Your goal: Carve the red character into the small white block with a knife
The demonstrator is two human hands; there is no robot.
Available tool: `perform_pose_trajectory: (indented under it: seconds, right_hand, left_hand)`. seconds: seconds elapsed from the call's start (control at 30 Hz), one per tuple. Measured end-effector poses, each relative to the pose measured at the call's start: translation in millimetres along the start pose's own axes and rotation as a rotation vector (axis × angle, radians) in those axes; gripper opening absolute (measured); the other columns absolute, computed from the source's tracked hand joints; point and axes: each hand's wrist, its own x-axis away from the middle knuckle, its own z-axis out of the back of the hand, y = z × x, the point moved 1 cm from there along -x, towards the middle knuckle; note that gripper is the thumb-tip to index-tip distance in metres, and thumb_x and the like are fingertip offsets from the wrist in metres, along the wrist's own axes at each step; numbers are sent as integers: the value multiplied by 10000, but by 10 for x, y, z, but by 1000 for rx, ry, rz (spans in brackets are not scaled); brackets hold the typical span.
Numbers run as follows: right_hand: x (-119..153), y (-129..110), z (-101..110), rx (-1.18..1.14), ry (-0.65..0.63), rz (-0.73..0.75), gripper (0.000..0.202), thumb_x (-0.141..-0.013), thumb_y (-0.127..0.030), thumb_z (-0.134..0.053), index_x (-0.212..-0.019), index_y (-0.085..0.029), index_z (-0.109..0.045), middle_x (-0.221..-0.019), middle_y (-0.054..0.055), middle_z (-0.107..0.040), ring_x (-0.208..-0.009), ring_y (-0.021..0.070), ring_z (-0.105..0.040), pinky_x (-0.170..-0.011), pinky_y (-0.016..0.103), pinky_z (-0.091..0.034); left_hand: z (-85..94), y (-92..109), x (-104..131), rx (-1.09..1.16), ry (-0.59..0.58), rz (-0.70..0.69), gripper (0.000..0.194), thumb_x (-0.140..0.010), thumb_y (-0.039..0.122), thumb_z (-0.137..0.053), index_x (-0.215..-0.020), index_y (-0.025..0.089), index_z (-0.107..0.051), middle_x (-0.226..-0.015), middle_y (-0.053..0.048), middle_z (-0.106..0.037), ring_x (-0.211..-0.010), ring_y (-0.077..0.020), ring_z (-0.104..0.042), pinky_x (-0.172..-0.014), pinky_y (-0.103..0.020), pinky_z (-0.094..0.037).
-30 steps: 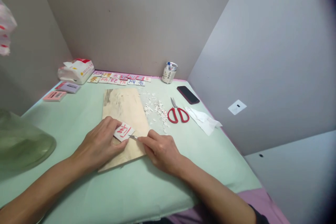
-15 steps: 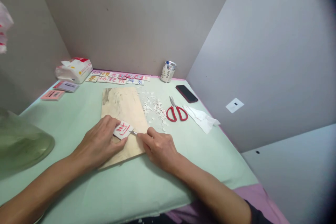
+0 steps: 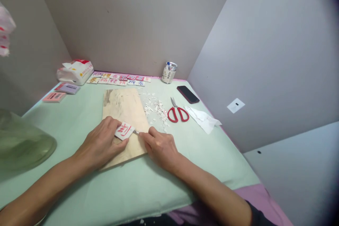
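On a pale wooden board (image 3: 122,104), my left hand (image 3: 102,144) pinches a small white square block (image 3: 124,131) marked with a red character, thumb at its near side and fingers at its far side. My right hand (image 3: 160,148) is closed around a slim craft knife (image 3: 136,132). Its metal end points left and meets the block's right edge; most of the handle is hidden in my fist. White shavings (image 3: 160,111) lie scattered just right of the board.
Red-handled scissors (image 3: 178,113), a crumpled tissue (image 3: 203,120) and a phone (image 3: 188,94) lie to the right. At the back stand a can (image 3: 169,73), rows of lettered blocks (image 3: 116,80) and a tissue pack (image 3: 75,71). A greenish translucent container (image 3: 26,144) is at left.
The knife's metal end has shifted slightly from on the block's face to its right edge. My left hand keeps its hold on the block.
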Motion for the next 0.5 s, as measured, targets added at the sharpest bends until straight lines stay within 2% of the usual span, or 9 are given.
perform_pose_trajectory:
  seconds: [0.5]
  right_hand:
    - [-22, -19, 0, 0, -4, -42, 235, -974, -134, -494, -1016, -231, -704, -815, 4, -632, -555, 103, -494, -497, 301, -165]
  left_hand:
    - [22, 34, -13, 2, -18, 29, 383, -809, 540, -507, -1009, 215, -533, -1014, -81, -594, -1003, -325, -638, -814, -432, -489]
